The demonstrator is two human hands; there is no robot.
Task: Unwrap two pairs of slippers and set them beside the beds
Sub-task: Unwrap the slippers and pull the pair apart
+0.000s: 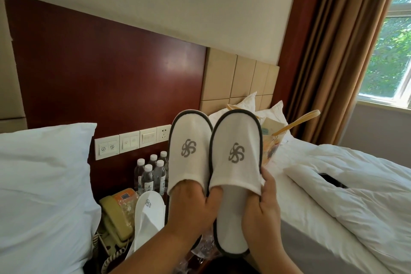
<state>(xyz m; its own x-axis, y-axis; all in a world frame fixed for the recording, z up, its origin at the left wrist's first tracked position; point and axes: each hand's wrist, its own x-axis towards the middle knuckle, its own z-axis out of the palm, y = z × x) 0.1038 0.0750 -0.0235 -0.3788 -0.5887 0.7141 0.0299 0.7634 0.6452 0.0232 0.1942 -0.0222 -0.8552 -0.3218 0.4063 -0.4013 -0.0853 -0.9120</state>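
Note:
I hold up two white slippers with grey trim and a grey swirl logo, toes pointing up, between the two beds. My left hand [191, 209] has its fingers inside the left slipper [189, 151] and its thumb reaches into the right slipper [236, 158]. My right hand [262, 213] grips the right slipper's outer edge. Another white slipper [148, 213], seemingly still in its wrapper, lies on the nightstand below. Crumpled clear plastic [204, 249] lies under the held pair.
A bed with a white pillow [44, 184] is at the left, a bed with a rumpled duvet [355, 196] at the right. The nightstand holds several water bottles [151, 173] and a beige telephone [115, 218]. A bag with tan handles [289, 127] stands on the right bed.

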